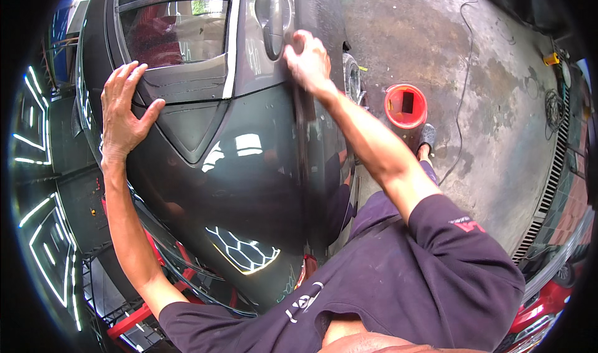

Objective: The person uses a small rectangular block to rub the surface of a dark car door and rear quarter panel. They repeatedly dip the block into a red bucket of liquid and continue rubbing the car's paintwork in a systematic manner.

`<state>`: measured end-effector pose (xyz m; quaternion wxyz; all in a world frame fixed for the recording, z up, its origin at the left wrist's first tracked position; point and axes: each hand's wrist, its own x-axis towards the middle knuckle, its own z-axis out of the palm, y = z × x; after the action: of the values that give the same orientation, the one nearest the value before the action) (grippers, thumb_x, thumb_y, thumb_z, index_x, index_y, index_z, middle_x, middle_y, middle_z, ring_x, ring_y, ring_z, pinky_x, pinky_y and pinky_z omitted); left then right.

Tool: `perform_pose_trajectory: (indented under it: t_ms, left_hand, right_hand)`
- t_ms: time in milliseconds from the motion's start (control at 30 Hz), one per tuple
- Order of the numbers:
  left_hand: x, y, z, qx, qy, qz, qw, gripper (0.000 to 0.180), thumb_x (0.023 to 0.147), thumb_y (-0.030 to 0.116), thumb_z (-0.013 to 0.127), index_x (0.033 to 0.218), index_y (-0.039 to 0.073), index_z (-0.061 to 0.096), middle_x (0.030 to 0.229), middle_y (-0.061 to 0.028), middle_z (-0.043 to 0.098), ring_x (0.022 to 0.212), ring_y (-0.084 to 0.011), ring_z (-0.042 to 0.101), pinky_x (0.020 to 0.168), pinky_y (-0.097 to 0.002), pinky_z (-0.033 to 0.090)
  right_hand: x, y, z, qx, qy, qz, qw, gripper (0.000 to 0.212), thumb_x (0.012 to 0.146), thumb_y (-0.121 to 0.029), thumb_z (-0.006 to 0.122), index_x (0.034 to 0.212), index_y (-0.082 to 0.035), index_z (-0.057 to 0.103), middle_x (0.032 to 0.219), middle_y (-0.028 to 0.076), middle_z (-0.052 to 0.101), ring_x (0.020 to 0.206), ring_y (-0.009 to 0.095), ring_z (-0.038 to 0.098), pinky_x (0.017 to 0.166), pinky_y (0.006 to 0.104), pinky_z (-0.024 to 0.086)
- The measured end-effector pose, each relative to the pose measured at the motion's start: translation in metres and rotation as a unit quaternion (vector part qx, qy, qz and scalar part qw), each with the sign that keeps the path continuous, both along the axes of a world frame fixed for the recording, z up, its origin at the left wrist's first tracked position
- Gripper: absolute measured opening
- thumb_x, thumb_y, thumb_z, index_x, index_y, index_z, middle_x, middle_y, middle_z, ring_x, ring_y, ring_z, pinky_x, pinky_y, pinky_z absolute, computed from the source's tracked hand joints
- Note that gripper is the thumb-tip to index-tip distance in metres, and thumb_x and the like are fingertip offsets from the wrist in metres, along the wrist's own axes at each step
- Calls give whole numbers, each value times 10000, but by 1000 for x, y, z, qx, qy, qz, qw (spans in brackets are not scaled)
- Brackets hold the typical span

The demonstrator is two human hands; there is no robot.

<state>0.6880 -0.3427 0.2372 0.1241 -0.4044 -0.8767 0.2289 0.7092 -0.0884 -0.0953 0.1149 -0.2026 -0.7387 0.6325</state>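
One left hand [126, 113] lies on the dark car [249, 185] well left of its oval-recessed door handle [273, 23], thumb splayed from slightly parted fingers. Just right of that door handle, the blurred right hand [308, 65] curls its fingers close to the car; whether they clamp anything, I cannot tell. The car's glossy, curved body surrounds the door handle, with a smooth glass window [174, 35] to its left. Farther right, a round red bucket [394, 110] stands on rough, blotchy concrete [417, 42].
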Motion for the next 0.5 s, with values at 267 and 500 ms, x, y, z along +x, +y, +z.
perform_pose_trajectory:
  t_ms: [267,500]
  left_hand:
    - [-1,-3,-2,19,-2,10,1000,676,864,418,841,1435,117,640,1483,-105,608,1436,-324,500,1215,-488,351]
    - [-2,-1,-6,11,5,16,1000,682,852,419,847,1427,111,646,1479,-97,610,1439,-322,496,1225,-491,337]
  right_hand:
    - [16,-15,-12,-11,39,-7,999,405,933,-300,724,1292,-127,650,1205,218,689,1180,418,656,1023,505,522]
    - [-6,0,-13,-36,56,8,998,380,935,-295,711,1271,-123,662,1219,212,685,1198,411,646,1021,494,526]
